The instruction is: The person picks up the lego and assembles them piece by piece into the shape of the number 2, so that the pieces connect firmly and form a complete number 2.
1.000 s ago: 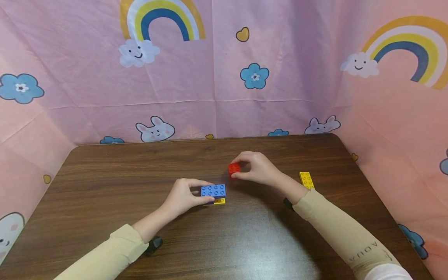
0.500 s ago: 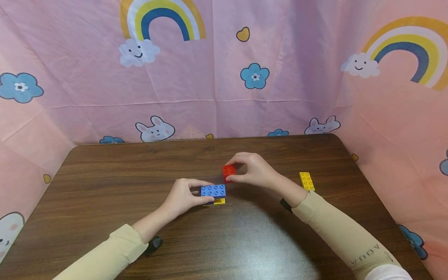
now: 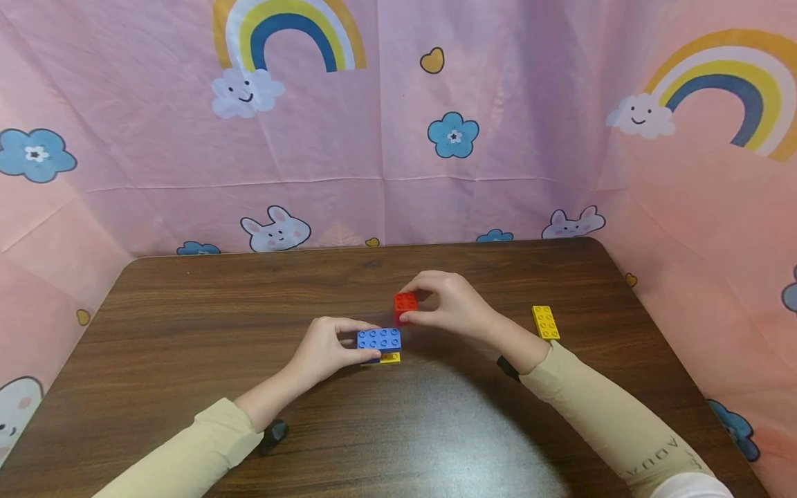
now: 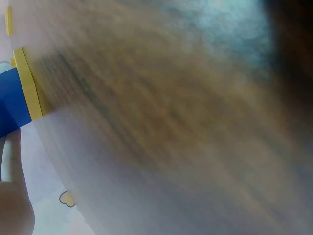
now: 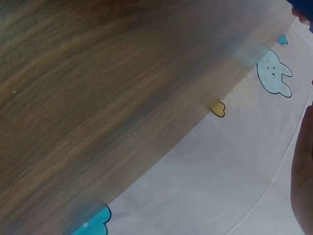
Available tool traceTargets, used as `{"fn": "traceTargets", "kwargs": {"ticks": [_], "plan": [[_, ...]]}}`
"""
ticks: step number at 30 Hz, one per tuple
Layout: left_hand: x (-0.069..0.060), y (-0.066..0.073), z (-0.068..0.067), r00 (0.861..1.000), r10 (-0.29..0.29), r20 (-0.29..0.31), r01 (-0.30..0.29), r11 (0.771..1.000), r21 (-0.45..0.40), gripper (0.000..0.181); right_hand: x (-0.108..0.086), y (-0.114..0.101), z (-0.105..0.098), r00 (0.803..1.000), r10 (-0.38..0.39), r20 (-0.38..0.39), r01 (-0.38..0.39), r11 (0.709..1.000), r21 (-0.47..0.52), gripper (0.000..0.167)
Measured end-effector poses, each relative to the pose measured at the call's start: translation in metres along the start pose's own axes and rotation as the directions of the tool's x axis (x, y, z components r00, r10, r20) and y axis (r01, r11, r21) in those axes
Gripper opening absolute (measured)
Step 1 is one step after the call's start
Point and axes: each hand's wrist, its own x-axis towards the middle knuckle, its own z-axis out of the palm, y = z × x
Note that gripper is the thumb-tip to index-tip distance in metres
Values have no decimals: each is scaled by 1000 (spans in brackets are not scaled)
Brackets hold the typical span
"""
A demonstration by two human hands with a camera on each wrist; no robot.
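In the head view my left hand pinches a blue toy brick between thumb and fingers. Under it sits a flat yellow brick, mostly hidden; the left wrist view shows this yellow brick against the underside of the blue brick. My right hand grips a red brick by its far and near sides. The red brick is just behind and to the right of the blue one; whether the two touch cannot be told. Only an edge of the right hand shows in the right wrist view.
Another flat yellow brick lies on the brown wooden table, to the right beyond the right forearm. A pink patterned cloth hangs behind the table and along both sides.
My right hand has carried the red brick a little left and nearer, toward the blue brick, slowing in the last half second. The left hand and its bricks have stayed in place.
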Motion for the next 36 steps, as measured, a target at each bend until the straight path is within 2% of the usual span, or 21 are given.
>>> {"fn": "traceTargets", "kwargs": {"ticks": [8, 15, 20, 32, 36], "plan": [[1, -1, -1, 999, 31, -8, -31, 999, 19, 34, -1, -5, 2, 999, -39, 3, 39, 999, 31, 36], [0, -2, -1, 1000, 13, -4, -13, 1000, 25, 35, -1, -10, 8, 998, -54, 10, 53, 998, 44, 35], [0, -2, -2, 1000, 22, -9, -22, 1000, 22, 36, -1, -14, 10, 997, -75, 15, 73, 995, 73, 35], [1, -3, 1, 997, 70, -25, -70, 997, 21, 38, -4, -17, 15, 995, -91, 50, 90, 996, 9, 36], [1, -3, 1, 997, 70, -24, -70, 997, 10, 38, -5, -18, 16, 992, -120, 39, 121, 992, -24, 36]]}}
